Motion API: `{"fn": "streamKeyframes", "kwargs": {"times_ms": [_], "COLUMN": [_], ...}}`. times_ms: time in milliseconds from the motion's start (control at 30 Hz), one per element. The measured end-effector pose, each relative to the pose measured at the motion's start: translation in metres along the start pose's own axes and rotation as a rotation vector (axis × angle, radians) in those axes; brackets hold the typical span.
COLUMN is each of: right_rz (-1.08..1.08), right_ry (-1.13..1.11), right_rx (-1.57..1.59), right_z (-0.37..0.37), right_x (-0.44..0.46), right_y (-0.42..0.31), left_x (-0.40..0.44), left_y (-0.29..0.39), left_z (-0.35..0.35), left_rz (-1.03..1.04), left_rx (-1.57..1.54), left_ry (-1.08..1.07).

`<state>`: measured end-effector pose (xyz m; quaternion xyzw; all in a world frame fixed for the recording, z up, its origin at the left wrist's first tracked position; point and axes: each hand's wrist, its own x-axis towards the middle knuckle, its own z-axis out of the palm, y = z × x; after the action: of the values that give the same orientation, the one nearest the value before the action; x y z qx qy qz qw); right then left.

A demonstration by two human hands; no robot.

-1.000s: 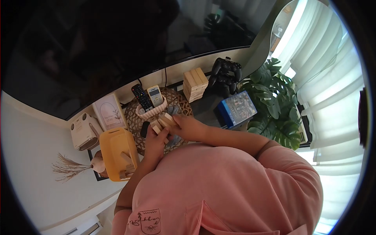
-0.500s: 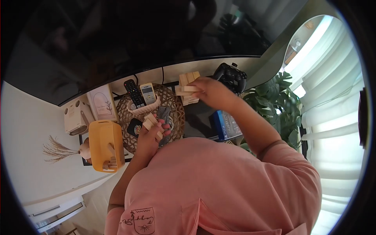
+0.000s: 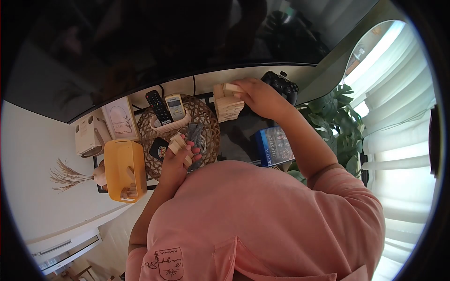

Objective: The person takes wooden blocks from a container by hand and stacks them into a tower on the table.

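A stacked tower of wooden blocks (image 3: 228,107) stands on the dark surface below the television. My right hand (image 3: 262,97) is closed on a pale wooden block (image 3: 233,88) at the top of this tower; the block seems to touch the upper layer. Over the round woven mat, my left hand (image 3: 176,164) is closed around several loose wooden blocks (image 3: 178,144). More wooden blocks (image 3: 132,189) lie in the yellow basket (image 3: 115,157) to the left.
A holder (image 3: 174,125) with a black remote (image 3: 158,107) and a white remote (image 3: 176,108) sits on the woven mat (image 3: 211,140). Black game controllers (image 3: 281,86), a blue game case (image 3: 276,146) and a leafy plant (image 3: 328,112) are on the right. The television (image 3: 187,42) overhangs everything.
My right hand has moved up and back with its block, from the tower's near side to its top. My left hand stays nearly in place with its blocks.
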<state>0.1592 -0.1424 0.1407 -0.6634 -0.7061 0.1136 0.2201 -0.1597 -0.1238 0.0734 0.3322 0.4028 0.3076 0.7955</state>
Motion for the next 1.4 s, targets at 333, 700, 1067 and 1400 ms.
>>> {"fn": "streamKeyframes", "kwargs": {"times_ms": [333, 700, 1067, 1400], "right_rz": [-0.153, -0.122, 0.138, 0.226], "right_ry": [-0.117, -0.102, -0.278, 0.039], "right_rx": [-0.058, -0.054, 1.223, 0.591], "right_z": [0.020, 0.019, 0.053, -0.006], "right_x": [0.025, 0.017, -0.011, 0.009], "right_y": [0.007, 0.012, -0.077, -0.004], "left_x": [0.000, -0.003, 0.028, 0.056], "left_y": [-0.004, -0.003, 0.031, 0.039], "left_z": [-0.002, -0.003, 0.041, 0.059], "left_rz": [-0.019, -0.025, 0.020, 0.410], "left_rx": [-0.017, -0.049, -0.221, 0.839], "left_ry": [-0.034, 0.018, -0.385, -0.125]}}
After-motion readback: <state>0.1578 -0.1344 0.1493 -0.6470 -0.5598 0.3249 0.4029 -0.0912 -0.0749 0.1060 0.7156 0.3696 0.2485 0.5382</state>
